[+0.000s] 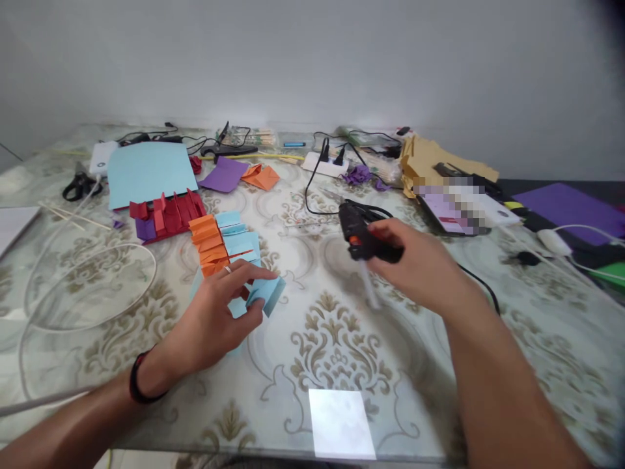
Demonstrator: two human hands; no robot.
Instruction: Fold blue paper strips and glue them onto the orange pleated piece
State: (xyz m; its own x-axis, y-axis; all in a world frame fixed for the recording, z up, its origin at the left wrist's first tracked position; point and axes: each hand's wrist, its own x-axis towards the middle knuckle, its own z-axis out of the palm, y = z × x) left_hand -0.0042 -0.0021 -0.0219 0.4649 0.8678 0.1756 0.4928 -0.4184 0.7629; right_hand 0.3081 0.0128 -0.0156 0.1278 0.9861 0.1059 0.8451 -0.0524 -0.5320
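Blue piece [269, 294]: matt paper, creased
Orange piece [209, 242]: matt paper, creased
Glue gun [354, 225]: smooth plastic
Glue stick [370, 286]: smooth, translucent plastic
Power strip [315, 164]: smooth white plastic
Ring [228, 269]: shiny metal
Bench [336, 348]: smooth, glossy top
Wall [293, 65]: smooth, matt

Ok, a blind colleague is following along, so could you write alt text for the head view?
A person's left hand pinches folded light-blue paper at a patterned table while the right hand holds a black glue gun. Beyond the left hand lie pleated orange paper and pleated red paper.
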